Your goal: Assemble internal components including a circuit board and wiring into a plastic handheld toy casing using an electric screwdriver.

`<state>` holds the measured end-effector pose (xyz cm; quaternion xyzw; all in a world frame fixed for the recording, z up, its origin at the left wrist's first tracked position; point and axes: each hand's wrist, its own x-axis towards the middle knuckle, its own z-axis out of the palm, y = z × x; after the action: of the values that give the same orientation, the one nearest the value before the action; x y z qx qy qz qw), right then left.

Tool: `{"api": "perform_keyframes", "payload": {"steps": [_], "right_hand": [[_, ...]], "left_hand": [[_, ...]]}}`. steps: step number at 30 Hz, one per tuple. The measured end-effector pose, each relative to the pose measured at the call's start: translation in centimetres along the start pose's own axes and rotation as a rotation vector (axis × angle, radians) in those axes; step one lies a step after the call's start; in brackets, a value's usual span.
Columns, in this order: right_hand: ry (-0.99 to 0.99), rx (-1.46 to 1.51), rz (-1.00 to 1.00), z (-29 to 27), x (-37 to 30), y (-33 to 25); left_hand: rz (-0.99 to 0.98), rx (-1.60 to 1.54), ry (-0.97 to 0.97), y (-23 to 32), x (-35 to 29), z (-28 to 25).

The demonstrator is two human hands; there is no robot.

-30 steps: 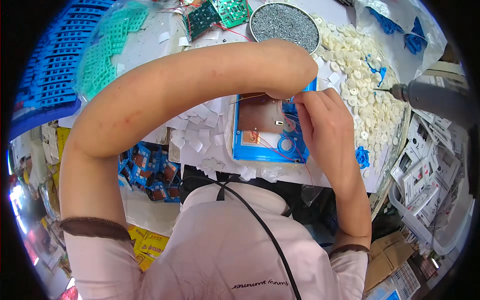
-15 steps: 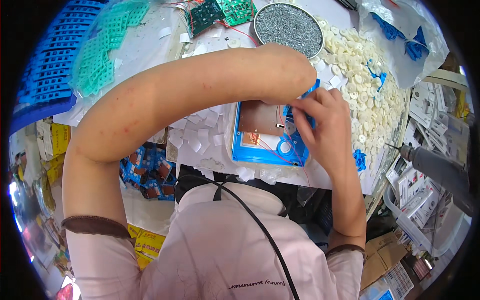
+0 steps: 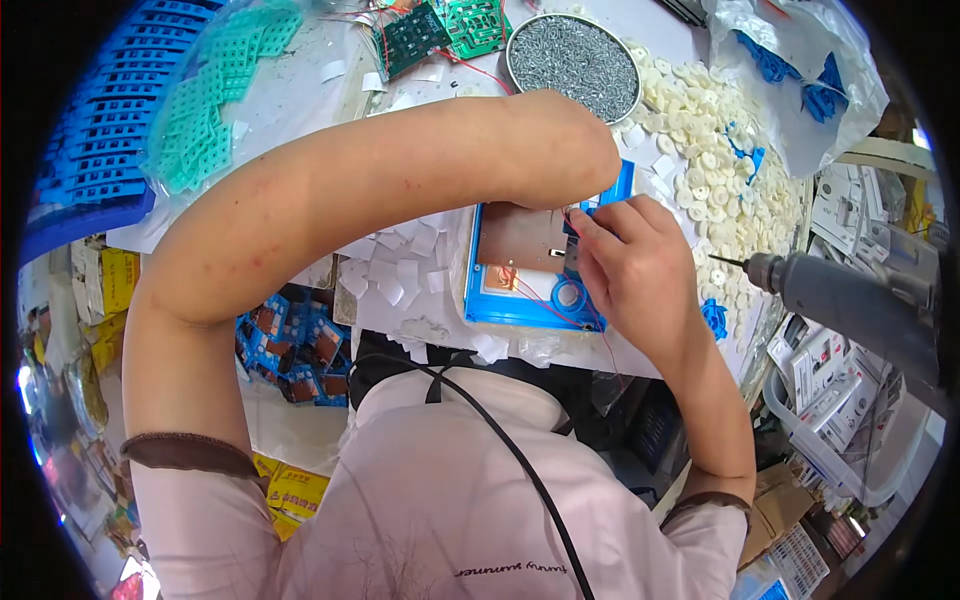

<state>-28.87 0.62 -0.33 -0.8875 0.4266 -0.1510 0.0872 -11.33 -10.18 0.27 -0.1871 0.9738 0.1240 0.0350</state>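
A blue plastic casing lies on the table in front of me, with a brown circuit board and thin red wires inside. My left hand is bent over the casing's far edge; its fingers are hidden under the hand and wrist. From the right, my right hand reaches into the casing. Its thumb and fingertips are pinched together beside the board's right edge, where a bit of red wire shows at the tips. The fingers partly cover that side of the casing.
A round tin of screws stands beyond my left hand. White plastic discs are heaped to the right. A grey electric screwdriver juts in from the right. Green circuit boards, green plastic parts and paper squares lie about.
My right hand has shifted slightly left and down, its fingertips now closer to the board's edge. The electric screwdriver has swung left and up. My left arm has barely moved.
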Motion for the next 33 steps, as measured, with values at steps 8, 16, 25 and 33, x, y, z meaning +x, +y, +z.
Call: {"api": "perform_keyframes", "payload": {"steps": [8,16,25,33], "right_hand": [[0.073,-0.024,0.012,0.7,-0.5,-0.6],[0.012,-0.054,0.048,0.9,-0.5,-1.2],[-0.006,-0.164,0.074,0.9,-0.7,-2.1],[-0.004,0.139,0.112,-0.9,-0.7,-1.0]], "left_hand": [[0.065,0.050,-0.037,0.3,-0.5,-0.6],[0.102,0.068,0.010,0.7,-0.5,1.1],[-0.129,-0.139,0.059,1.3,-1.1,1.7],[-0.021,-0.244,0.484,3.0,-6.8,4.9]]}}
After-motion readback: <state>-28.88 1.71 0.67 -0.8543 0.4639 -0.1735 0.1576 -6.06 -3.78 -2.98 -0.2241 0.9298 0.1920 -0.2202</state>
